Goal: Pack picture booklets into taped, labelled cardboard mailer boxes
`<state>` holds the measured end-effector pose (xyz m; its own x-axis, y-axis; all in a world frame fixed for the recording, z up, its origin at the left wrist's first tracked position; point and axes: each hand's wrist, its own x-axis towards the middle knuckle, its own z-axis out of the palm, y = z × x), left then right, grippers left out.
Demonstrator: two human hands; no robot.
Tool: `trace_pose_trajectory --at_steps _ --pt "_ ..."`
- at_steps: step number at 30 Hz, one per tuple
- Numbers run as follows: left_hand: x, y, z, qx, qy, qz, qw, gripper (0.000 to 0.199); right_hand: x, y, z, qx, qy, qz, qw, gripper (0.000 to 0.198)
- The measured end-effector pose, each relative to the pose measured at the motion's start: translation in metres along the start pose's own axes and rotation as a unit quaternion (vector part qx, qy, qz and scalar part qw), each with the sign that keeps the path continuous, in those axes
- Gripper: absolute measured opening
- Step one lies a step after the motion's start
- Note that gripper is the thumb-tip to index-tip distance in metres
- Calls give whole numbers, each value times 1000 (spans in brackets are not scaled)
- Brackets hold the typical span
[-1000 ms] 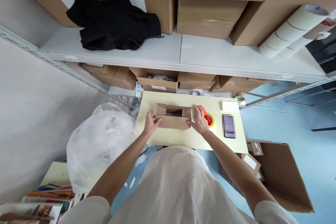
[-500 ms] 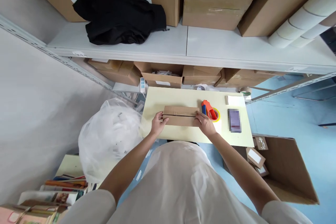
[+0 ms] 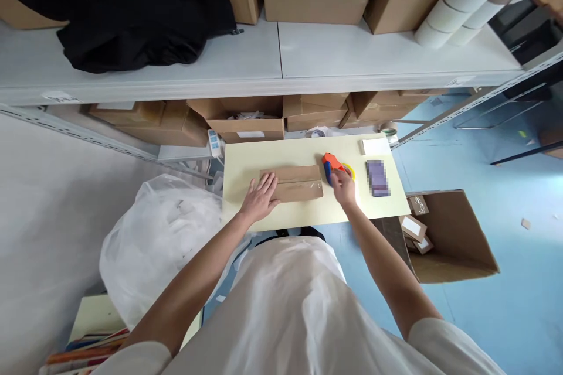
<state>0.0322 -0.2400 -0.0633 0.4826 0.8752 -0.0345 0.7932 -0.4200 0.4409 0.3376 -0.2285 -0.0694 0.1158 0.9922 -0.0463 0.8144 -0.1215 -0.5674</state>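
A small flat cardboard box (image 3: 297, 183) lies on the cream table, its top flaps closed along a lengthwise seam. Across its left end rests my left hand (image 3: 259, 199), fingers stretched out flat and pressing on the cardboard. Just right of the box is an orange and blue tape dispenser (image 3: 331, 161) carrying a roll with a yellow core. My right hand (image 3: 344, 187) is closed on the dispenser's near part, fingers curled and partly covering it.
On the table's right lie a purple blurred item (image 3: 378, 178) and a white paper stack (image 3: 375, 146). An open carton (image 3: 457, 240) with small boxes stands at right. A white plastic bag (image 3: 153, 240) bulges at left. Beyond the table runs a shelf (image 3: 176, 85) with cartons.
My right hand has left the box's right end and closed on the tape dispenser. My left hand has shifted from gripping the left end to lying flat on top. The box's flaps have closed together.
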Motion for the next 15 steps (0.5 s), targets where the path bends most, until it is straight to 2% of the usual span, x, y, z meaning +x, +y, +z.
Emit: trace_pose_trajectory --at_steps 1,3,6,10,12,15 --pt "0 -1 2 -2 -4 4 1000 68 4 10 -1 -17 11 42 999 42" --pt "-1 -2 4 -2 -8 5 1000 72 12 26 2 -62 -24 99 993 41" --pt "-2 0 7 1 -11 1 1000 76 23 36 16 -113 -110 130 979 49" --pt "-4 0 8 10 -15 11 1000 75 28 29 27 -140 -120 157 970 37" --pt "-6 -1 7 20 -15 16 1000 75 27 24 16 -130 -116 149 973 31" --pt "-8 -3 4 40 -16 36 998 73 23 19 -19 -94 -104 113 984 28"
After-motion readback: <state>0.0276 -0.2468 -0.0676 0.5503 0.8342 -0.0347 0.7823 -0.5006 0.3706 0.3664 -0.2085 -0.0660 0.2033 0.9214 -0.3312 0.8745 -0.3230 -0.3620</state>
